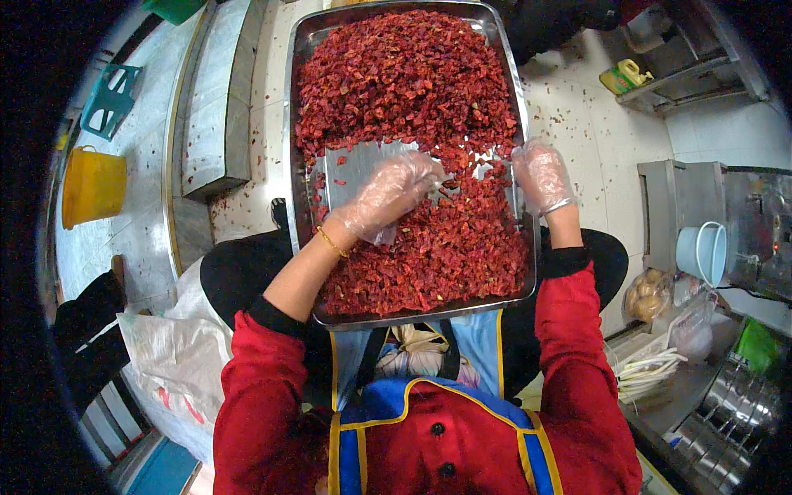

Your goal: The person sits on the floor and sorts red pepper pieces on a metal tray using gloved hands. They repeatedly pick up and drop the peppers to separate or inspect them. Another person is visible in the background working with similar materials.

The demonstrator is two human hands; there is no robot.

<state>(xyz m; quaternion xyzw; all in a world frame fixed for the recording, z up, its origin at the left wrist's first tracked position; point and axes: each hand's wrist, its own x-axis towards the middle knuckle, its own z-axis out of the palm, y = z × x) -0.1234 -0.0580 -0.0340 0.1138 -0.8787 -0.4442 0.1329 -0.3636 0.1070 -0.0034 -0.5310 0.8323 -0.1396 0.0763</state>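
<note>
A rectangular metal tray (534,260) lies across my lap, its far end stretching away from me. Dried red pepper pieces (402,80) form a deep heap in its far half, and more cover the near half. Between them a strip of metal bottom shows, with a few loose flakes. My left hand (396,189), in a clear plastic glove, is over this strip with its fingers curled down at the edge of the near pieces. Whether anything is between the fingertips is hidden. Also gloved, my right hand (544,176) grips the tray's right rim.
At left are a stone step (216,117), a yellow bucket (93,185), a teal plastic stool (110,102) and a white woven sack (179,346). To the right are a yellow jug (625,77), a light blue bucket (699,250) and white-stalked vegetables (649,374). A person's dark-clothed part (557,28) is beyond the tray.
</note>
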